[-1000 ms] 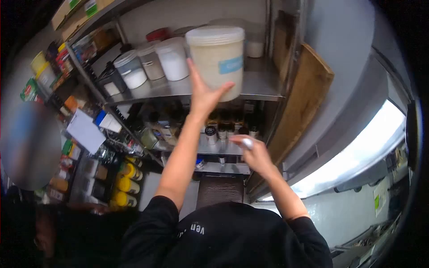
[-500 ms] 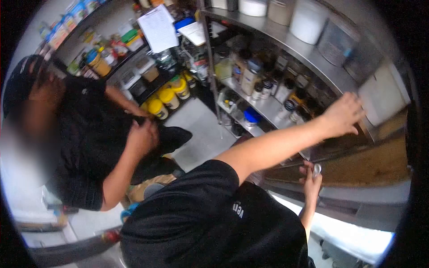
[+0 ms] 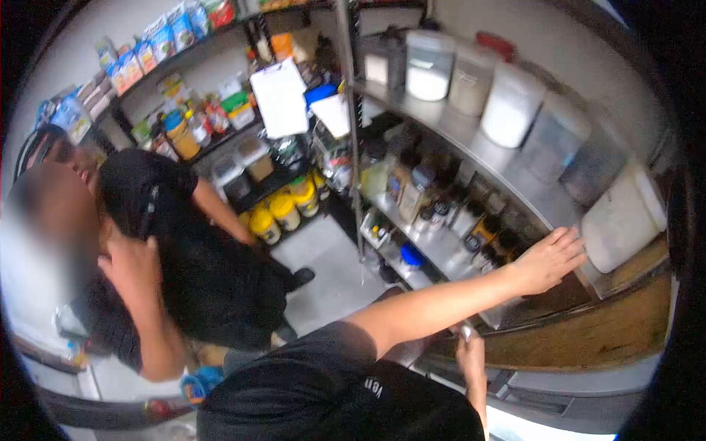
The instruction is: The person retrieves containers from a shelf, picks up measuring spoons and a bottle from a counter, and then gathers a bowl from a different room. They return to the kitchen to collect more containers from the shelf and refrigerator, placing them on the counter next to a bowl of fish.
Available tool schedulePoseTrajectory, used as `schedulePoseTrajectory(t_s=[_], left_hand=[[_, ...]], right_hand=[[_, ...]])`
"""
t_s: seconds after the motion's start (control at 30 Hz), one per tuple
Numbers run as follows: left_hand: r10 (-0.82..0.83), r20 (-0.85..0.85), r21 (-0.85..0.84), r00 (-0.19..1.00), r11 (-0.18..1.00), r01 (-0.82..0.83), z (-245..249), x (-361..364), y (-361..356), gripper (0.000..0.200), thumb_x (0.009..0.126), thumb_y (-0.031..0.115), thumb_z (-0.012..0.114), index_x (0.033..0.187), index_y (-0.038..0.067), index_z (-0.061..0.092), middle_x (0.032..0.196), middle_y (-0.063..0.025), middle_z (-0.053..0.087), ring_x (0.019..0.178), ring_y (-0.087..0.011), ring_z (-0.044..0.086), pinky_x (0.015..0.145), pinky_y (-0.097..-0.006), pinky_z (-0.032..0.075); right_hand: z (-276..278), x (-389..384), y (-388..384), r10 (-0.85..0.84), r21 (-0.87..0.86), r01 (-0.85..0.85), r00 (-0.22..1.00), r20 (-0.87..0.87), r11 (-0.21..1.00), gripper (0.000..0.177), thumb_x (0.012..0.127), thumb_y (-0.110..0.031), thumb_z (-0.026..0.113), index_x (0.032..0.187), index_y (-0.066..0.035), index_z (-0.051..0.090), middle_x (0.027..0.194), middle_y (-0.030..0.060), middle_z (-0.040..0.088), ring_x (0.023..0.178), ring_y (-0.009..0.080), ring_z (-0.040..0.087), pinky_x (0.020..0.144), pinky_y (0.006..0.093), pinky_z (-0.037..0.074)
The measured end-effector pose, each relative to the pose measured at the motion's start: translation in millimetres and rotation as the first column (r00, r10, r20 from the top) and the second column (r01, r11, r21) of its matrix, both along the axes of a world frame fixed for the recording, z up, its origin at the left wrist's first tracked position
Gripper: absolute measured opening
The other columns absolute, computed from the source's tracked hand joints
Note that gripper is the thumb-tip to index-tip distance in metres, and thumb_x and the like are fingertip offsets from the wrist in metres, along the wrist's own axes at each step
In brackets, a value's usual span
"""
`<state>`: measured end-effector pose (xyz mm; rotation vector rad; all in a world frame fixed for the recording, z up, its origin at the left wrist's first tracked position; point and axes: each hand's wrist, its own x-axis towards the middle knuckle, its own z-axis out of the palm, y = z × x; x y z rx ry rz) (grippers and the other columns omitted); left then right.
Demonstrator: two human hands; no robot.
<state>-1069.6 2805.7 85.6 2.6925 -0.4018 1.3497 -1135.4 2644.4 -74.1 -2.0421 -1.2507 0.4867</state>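
Observation:
My left hand [image 3: 548,261] is stretched out to the right, palm down, with its fingers extended. Its fingertips are at the metal shelf edge, beside a large pale container [image 3: 624,224]; whether they touch it I cannot tell. Lower down, my right hand [image 3: 471,356] is closed on a small shiny metal object [image 3: 465,333], which looks like the end of a spoon or scoop. Most of that object is hidden in the fingers.
Lidded tubs [image 3: 512,106] line the upper metal shelf [image 3: 471,136], with jars and bottles [image 3: 441,213] below. A metal post [image 3: 354,147] stands mid-view. Two people in dark clothing [image 3: 213,272] are at the left, near yellow-lidded tubs [image 3: 283,209]. A wooden edge [image 3: 573,342] runs lower right.
The view has shifted, so the shelves sit lower. My left hand's fingers have come closer together, near the shelf edge. My right hand appears further left. A person's hand at the left has risen.

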Motion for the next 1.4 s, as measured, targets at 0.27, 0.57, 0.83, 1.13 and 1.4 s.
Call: schedulePoseTrajectory(t_s=[0.27,0.57,0.83,1.13,1.4], left_hand=[[0.100,-0.035,0.055,0.994,0.994,-0.098,4.6,-4.9,-2.1,0.073,0.077,0.031,0.069,0.138,0.004,0.041,0.143,-0.0143,0.039,0.134,-0.0338,0.033,0.110,-0.0443,0.025],[0.007,-0.062,0.030,0.998,1.000,-0.005,7.7,-8.1,0.8,0.073,0.078,0.027,0.070,0.140,0.006,0.039,0.143,-0.0144,0.040,0.136,-0.0341,0.032,0.111,-0.0445,0.024],[-0.014,-0.106,0.032,0.994,0.999,0.017,11.3,-9.3,4.0,0.068,0.083,0.025,0.067,0.141,0.006,0.038,0.142,-0.0162,0.041,0.133,-0.0358,0.036,0.109,-0.0463,0.028],[0.026,-0.020,-0.013,0.999,1.000,-0.026,6.0,-0.5,-2.4,0.057,0.085,0.028,0.065,0.135,0.008,0.046,0.134,-0.0152,0.050,0.126,-0.0348,0.045,0.106,-0.0477,0.031],[-0.003,0.177,0.002,0.984,1.000,0.003,9.8,6.4,-9.4,0.046,0.080,0.024,0.068,0.121,0.007,0.055,0.118,-0.0147,0.058,0.109,-0.0334,0.053,0.094,-0.0476,0.037]], right_hand=[[-4.3,5.4,-12.0,-0.038,-0.002,0.038,0.995,0.094,0.999,0.027,0.083,0.005,0.050,0.101,-0.004,0.067,0.098,0.0225,0.064,0.091,0.0417,0.063,0.081,0.0445,0.050],[8.7,1.6,-10.9,-0.052,-0.025,0.056,0.986,0.157,0.998,0.032,0.079,0.003,0.048,0.106,-0.003,0.065,0.106,0.0226,0.062,0.094,0.0421,0.062,0.083,0.0464,0.050],[17.3,-15.6,-16.3,-0.159,0.102,0.144,0.973,0.167,0.984,0.038,0.086,-0.004,0.050,0.124,0.000,0.052,0.108,0.0262,0.061,0.103,0.0426,0.059,0.089,0.0468,0.047],[1.9,-52.0,-64.7,-0.348,-0.093,0.367,0.922,0.170,0.926,0.028,0.087,-0.010,0.052,0.114,-0.003,0.056,0.105,0.0236,0.062,0.099,0.0432,0.059,0.085,0.0483,0.048],[-4.5,-123.3,-131.8,-0.492,-0.249,0.502,0.864,0.104,0.828,0.026,0.091,-0.015,0.047,0.112,-0.001,0.055,0.102,0.0228,0.063,0.095,0.0410,0.062,0.082,0.0490,0.049]])
